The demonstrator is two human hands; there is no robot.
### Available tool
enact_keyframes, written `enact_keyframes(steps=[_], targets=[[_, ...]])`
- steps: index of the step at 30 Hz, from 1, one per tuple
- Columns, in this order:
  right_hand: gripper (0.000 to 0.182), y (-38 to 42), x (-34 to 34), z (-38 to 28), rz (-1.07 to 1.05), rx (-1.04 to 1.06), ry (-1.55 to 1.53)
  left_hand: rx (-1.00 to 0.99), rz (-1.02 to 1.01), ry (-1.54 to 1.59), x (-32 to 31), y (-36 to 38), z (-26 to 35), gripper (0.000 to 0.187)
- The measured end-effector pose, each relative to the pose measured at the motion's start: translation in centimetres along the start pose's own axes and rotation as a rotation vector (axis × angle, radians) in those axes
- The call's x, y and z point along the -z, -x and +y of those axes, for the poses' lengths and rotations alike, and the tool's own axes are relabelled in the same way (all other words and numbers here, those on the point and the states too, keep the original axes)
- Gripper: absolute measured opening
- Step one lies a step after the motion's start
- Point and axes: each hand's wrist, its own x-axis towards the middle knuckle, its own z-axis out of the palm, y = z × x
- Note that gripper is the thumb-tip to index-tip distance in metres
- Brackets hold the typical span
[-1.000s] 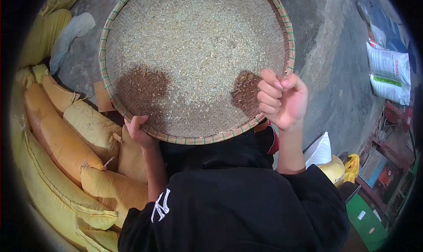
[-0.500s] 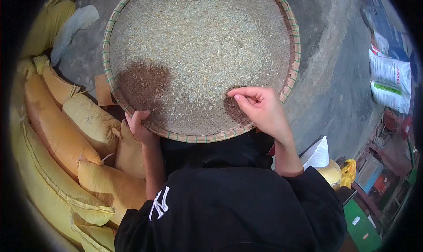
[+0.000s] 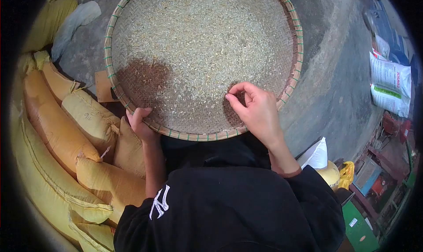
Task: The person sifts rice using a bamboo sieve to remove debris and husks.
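A wide round woven tray (image 3: 189, 136) with a green-stitched rim spans the upper middle of the view. Pale grains (image 3: 198, 49) are spread over much of it. The tray's lower left rim is gripped by my left hand (image 3: 140, 122), with the thumb over the edge and the other fingers mostly hidden beneath. Above the lower right part of the tray is my right hand (image 3: 257, 109), its thumb and index fingertips brought close together near the grains. Whatever lies between those fingertips is too small to make out.
Stuffed yellow and orange sacks (image 3: 57, 120) lie along the left. A brown block (image 3: 104, 87) sits beside the tray's left rim. At the right are a printed white bag (image 3: 390, 82), a white sack (image 3: 315, 153) and a green panel (image 3: 359, 225).
My right hand has shifted slightly left, and its fingers are bent differently, with the index finger more curled. The left hand keeps its hold on the rim.
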Motion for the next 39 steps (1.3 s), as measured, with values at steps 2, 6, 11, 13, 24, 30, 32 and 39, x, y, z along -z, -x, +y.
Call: enact_keyframes(steps=[2,6,11,13,24,30,32,39], targets=[[0.012,0.0,-0.1,0.0,0.01,0.006,0.03,0.084,0.013,0.119,-1.0,0.2,1.1,0.032],[0.01,0.0,0.1,0.6,-0.034,-0.05,-0.021,0.109,-0.033,0.146,-1.8,0.2,1.8,0.032],[0.012,-0.5,1.9,2.7,-0.214,-0.146,-0.712,0.072,0.002,0.092,-0.6,0.0,0.6,0.04],[0.01,-0.6,3.4,3.4,-0.549,-0.348,-1.618,0.112,-0.003,0.132,-1.2,0.1,1.3,0.04],[0.013,0.0,0.6,0.9,-0.068,0.054,0.004,0.102,-0.001,0.103,-0.4,0.0,0.6,0.037],[0.009,0.0,-0.7,1.6,0.022,0.17,-0.011,0.104,-0.024,0.137,-1.4,0.2,1.4,0.037],[0.008,0.0,-0.1,1.7,-0.059,0.038,-0.224,0.116,-0.014,0.15,-1.5,0.1,1.4,0.038],[0.016,-0.3,2.3,2.3,-0.699,-0.345,-1.841,0.119,-0.051,0.158,-1.7,0.0,1.7,0.039]])
